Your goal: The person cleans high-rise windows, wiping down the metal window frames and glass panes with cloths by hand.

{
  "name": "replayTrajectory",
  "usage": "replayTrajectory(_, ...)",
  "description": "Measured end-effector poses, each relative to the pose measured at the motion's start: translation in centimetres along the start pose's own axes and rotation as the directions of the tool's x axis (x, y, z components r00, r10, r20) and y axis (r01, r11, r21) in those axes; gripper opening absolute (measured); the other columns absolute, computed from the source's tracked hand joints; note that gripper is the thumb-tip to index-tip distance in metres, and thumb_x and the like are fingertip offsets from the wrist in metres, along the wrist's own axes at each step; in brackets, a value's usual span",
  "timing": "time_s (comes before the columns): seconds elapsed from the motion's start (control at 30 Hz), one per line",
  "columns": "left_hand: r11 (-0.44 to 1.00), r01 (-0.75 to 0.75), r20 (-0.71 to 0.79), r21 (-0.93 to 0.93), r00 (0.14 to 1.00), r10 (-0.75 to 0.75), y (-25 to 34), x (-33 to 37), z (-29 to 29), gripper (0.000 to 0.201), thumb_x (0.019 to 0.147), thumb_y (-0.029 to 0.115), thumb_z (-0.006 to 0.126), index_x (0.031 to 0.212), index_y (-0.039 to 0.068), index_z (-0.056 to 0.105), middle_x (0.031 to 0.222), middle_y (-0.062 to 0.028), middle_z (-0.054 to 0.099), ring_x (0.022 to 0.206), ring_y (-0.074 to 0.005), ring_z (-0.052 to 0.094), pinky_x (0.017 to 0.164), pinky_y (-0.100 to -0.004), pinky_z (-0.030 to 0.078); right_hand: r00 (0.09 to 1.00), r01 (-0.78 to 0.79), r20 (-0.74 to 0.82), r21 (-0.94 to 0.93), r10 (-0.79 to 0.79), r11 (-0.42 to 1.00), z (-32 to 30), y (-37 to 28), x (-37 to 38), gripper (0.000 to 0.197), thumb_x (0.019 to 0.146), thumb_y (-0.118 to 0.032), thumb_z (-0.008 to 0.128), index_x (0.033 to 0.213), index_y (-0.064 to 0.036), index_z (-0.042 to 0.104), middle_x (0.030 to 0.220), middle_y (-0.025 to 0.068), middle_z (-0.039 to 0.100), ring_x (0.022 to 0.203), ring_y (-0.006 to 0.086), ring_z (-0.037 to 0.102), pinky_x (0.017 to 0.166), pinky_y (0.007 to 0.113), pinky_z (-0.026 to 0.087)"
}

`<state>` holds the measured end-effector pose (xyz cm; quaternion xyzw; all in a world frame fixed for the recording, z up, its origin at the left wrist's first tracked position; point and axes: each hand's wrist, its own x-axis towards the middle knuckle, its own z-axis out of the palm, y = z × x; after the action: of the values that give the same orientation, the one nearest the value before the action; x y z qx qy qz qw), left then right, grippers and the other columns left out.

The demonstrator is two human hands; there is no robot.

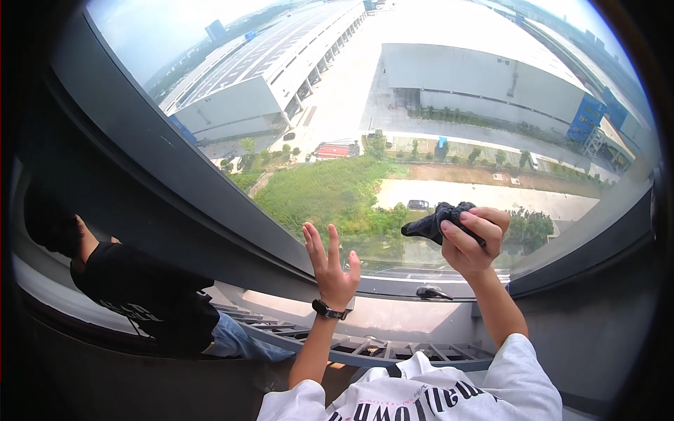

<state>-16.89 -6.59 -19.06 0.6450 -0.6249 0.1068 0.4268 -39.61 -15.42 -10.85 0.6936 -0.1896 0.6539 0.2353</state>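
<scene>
A dark, crumpled cloth (425, 226) is bunched in my right hand (479, 241), whose fingers curl round it. That hand is raised in front of the window pane (337, 184); whether the cloth touches the glass I cannot tell. One end of the cloth sticks out to the left. My left hand (333, 272), with a dark watch (328, 309) on its wrist, is held up near the lower part of the pane. Its fingers are spread and it holds nothing. Contact between this palm and the glass is unclear.
A thick grey window frame (189, 165) slants down from the upper left. Below the pane are a dark window handle (434, 293) and a metal railing (414, 351). At the left stands another person in a black top (151, 295). Large warehouses (484, 81) lie outside, far below.
</scene>
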Motion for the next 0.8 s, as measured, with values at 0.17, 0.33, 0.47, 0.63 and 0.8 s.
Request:
replayTrajectory(0.17,1.0,-0.012,0.024,0.028,1.0,0.011,-1.7,-3.7,2.6,0.067,0.076,0.005,0.057,0.139,0.008,0.037,0.15,-0.0231,0.017,0.138,-0.0424,0.015,0.11,-0.0516,0.019,1.0,-0.002,0.023,-0.021,0.003,1.0,-2.3,2.6,2.5,0.034,0.062,0.003,0.073,0.087,-0.0196,0.068,0.094,0.0007,0.056,0.081,0.0211,0.055,0.065,0.028,0.046)
replayTrajectory(0.33,0.984,0.078,0.268,-0.158,0.963,-0.033,-2.4,-10.3,6.3,0.039,0.076,0.003,0.056,0.115,0.007,0.056,0.122,-0.0157,0.053,0.117,-0.0357,0.045,0.101,-0.0474,0.033,0.994,-0.028,-0.109,-0.077,0.019,0.997,-4.3,5.5,3.0,0.032,0.063,0.005,0.074,0.089,-0.013,0.067,0.095,0.0056,0.056,0.082,0.0241,0.056,0.068,0.03,0.047)
replayTrajectory(0.47,0.917,0.271,0.534,-0.292,0.842,-0.079,-0.8,-15.1,9.9,0.028,0.076,0.004,0.056,0.104,0.006,0.06,0.102,-0.0135,0.06,0.097,-0.0324,0.055,0.086,-0.0405,0.043,0.995,-0.083,0.054,-0.072,0.087,0.994,-5.6,5.4,-0.7,0.034,0.06,0.004,0.076,0.087,-0.0147,0.068,0.093,0.0034,0.057,0.08,0.0232,0.056,0.066,0.029,0.046)
replayTrajectory(0.63,0.821,0.409,0.759,-0.398,0.65,0.044,0.2,-20.3,16.4,0.029,0.078,0.009,0.055,0.107,0.005,0.059,0.098,-0.0153,0.062,0.094,-0.0325,0.058,0.084,-0.0403,0.046,0.956,-0.188,0.195,-0.171,0.221,0.967,-9.0,4.3,-5.5,0.034,0.059,0.005,0.076,0.087,-0.0132,0.068,0.089,0.0034,0.059,0.079,0.0234,0.057,0.068,0.032,0.048)
replayTrajectory(0.8,0.864,0.494,0.957,0.099,0.191,-0.219,-5.1,-30.4,19.8,0.037,0.08,0.025,0.053,0.115,0.012,0.059,0.104,-0.0158,0.064,0.101,-0.0329,0.059,0.087,-0.0402,0.047,0.841,-0.438,0.18,-0.329,0.511,0.837,-16.0,4.5,-9.8,0.027,0.064,0.004,0.075,0.086,-0.0075,0.067,0.09,0.0073,0.059,0.082,0.0247,0.058,0.071,0.032,0.049)
